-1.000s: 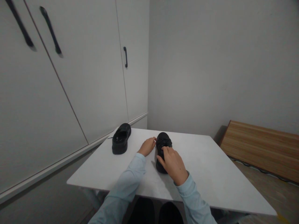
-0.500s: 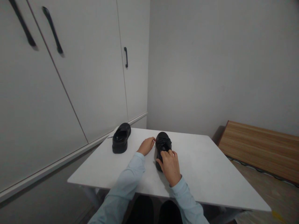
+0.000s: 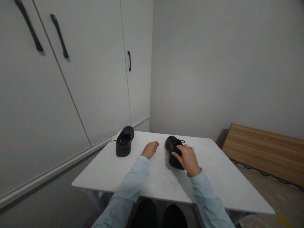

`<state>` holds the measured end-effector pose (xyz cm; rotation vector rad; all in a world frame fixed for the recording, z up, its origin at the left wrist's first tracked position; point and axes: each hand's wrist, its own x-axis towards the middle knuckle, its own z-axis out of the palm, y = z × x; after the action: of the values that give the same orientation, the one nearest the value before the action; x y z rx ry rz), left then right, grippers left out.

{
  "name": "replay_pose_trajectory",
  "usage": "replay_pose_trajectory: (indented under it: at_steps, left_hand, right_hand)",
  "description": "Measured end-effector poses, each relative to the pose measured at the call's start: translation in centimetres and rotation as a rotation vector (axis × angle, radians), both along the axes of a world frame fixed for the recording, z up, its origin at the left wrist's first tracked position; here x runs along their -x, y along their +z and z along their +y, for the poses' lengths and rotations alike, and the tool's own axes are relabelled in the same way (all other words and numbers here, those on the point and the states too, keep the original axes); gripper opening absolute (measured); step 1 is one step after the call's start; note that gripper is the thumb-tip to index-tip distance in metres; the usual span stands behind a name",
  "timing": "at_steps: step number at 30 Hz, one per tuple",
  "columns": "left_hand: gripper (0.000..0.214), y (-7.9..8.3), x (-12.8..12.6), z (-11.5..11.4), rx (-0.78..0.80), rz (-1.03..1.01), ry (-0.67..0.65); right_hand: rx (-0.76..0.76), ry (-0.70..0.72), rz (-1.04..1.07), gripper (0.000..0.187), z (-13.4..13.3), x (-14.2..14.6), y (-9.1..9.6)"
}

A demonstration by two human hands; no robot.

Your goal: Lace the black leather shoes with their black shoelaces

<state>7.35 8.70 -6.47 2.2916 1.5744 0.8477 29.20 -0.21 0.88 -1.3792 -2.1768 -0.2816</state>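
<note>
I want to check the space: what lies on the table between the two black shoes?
In the head view, only the left hand rests on the white table between the left shoe and the right shoe.

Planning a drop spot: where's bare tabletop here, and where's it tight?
Free: the table right of the right hand, and the near strip by the sleeves. Tight: between the left shoe, left hand and held shoe.

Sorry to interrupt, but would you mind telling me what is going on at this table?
A person in a light blue shirt sits at a white table with two black shoes on it. The right hand rests on the nearer black shoe, fingers over its heel end, laces showing beyond. The left hand lies loosely curled on the tabletop, apart from it. The other black shoe stands untouched near the cabinet side.
</note>
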Motion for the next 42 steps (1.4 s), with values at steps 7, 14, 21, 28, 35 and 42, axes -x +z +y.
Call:
replay_pose_trajectory:
  at_steps: [7, 14, 21, 28, 35, 42]
  left_hand:
    - [0.026, 0.0, -0.2, 0.0, 0.014, 0.005, -0.003]
    - [0.026, -0.3, -0.3, 0.2, 0.021, 0.021, 0.009]
    - [0.026, -0.1, -0.2, 0.1, 0.013, 0.027, 0.005]
    - [0.026, -0.1, -0.2, 0.3, 0.015, 0.044, 0.014]
    - [0.028, 0.2, 0.1, 0.6, 0.071, 0.067, -0.017]
    - [0.021, 4.3, 0.3, -1.8, 0.240, 0.215, -0.105]
  right_hand:
    - [-0.114, -0.126, -0.064, 0.018, 2.7, -6.8, -0.8]
    - [-0.183, -0.177, -0.144, 0.028, 5.4, -13.4, -2.8]
    - [-0.203, -0.220, -0.118, 0.028, 6.3, -16.6, -6.1]
    - [-0.133, -0.256, -0.104, 0.025, 7.4, -17.9, -7.3]
    - [-0.089, -0.526, -0.248, 0.025, 5.3, -13.8, -4.2]
    - [-0.085, -0.172, -0.192, 0.020, 3.2, -5.3, -3.0]
